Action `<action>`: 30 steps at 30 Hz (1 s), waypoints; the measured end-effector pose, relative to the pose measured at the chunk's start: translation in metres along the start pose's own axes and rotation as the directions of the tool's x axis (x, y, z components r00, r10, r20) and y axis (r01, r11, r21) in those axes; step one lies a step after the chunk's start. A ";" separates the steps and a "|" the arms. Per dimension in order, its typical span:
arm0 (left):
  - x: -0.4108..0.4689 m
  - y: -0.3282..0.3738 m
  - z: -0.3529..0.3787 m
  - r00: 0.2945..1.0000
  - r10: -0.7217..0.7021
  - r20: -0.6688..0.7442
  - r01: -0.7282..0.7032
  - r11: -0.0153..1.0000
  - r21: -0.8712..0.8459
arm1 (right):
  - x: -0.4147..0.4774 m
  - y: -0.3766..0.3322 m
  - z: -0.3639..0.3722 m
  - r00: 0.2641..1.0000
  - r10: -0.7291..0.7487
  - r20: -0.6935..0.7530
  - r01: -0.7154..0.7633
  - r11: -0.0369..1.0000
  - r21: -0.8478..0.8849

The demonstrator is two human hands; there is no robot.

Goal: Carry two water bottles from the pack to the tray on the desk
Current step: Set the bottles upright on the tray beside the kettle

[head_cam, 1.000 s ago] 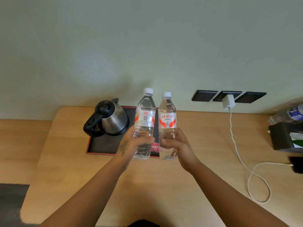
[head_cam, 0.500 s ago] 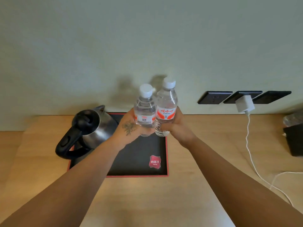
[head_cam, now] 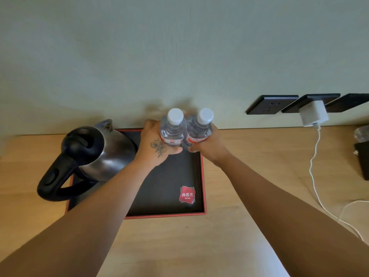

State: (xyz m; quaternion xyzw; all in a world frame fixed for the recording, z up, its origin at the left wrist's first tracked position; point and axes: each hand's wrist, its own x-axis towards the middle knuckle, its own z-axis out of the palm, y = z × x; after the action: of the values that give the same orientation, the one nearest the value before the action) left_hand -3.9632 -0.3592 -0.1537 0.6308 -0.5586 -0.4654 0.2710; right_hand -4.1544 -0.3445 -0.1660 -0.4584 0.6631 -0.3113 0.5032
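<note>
We look down at a wooden desk (head_cam: 229,236) against a pale wall. On it lies a black tray (head_cam: 203,176) with a red rim, and a steel kettle (head_cam: 103,152) stands on the tray's left part.

Both bare arms reach forward over the tray. Our left hand (head_cam: 155,144) wraps the left bottle (head_cam: 172,128), and our right hand (head_cam: 207,145) wraps the right bottle (head_cam: 199,128). The fingers of each hand are curled snugly around the bottle's labelled middle. The two clear bottles stand upright and pressed side by side, white caps up, over the far right part of the tray, near the wall. Our hands hide their bases, so we cannot tell whether they already rest on the tray.

The bottles look full, so we judge them moderately heavy. The thin plastic would likely give under a hard squeeze, and it may be slick. The mid-body hold seems the right place to keep them steady.

To the right, a white charger (head_cam: 313,114) sits in a wall socket, its cable (head_cam: 313,170) trailing over the desk.
</note>
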 end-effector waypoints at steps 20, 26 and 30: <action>-0.017 0.001 -0.024 0.995 0.082 0.050 -0.088 0.989 0.116 | -0.024 -0.010 0.007 0.975 -0.145 -0.171 0.133 0.988 -0.079; -0.021 0.058 -0.075 0.881 0.378 0.284 -0.433 0.886 0.164 | -0.046 -0.059 -0.017 0.956 -0.275 -0.101 0.257 0.953 -0.157; -0.013 0.070 -0.086 0.874 0.357 0.330 -0.442 0.867 0.232 | -0.048 -0.075 -0.021 0.955 -0.286 -0.073 0.260 0.933 -0.249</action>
State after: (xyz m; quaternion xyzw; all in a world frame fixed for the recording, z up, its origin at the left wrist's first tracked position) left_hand -3.9173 -0.3778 -0.0537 0.4627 -0.7743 -0.3912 0.1827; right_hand -4.1487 -0.3302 -0.0758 -0.5853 0.6515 -0.3213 0.3602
